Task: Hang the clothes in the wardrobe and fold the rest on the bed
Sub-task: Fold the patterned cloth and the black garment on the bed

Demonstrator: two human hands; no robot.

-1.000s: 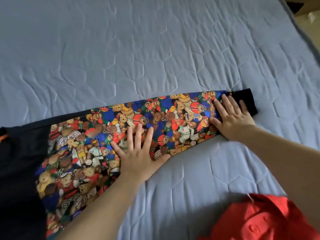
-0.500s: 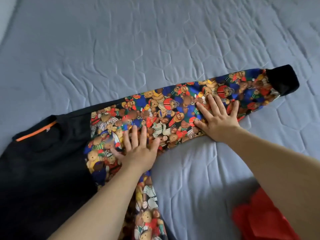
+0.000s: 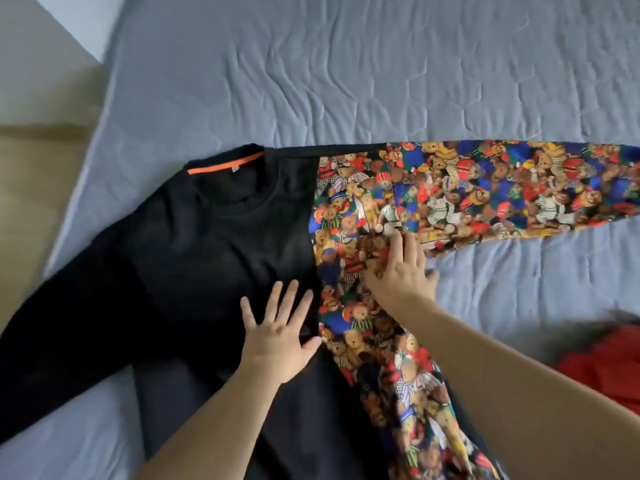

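Sweater (image 3: 221,244) flat on bed (image 3: 381,71) | left hand (image 3: 277,336), right hand (image 3: 403,275) pressing it

A home bedroom: wide bed (image 3: 346,64) under quilted blue cover, sweater (image 3: 207,237) spread flat, beige floor (image 3: 31,161) beside.

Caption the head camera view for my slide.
Both hands, left and right, flatten a black and teddy-bear-print sweatshirt on a blue bed.

Two bare forearms, no sleeves visible
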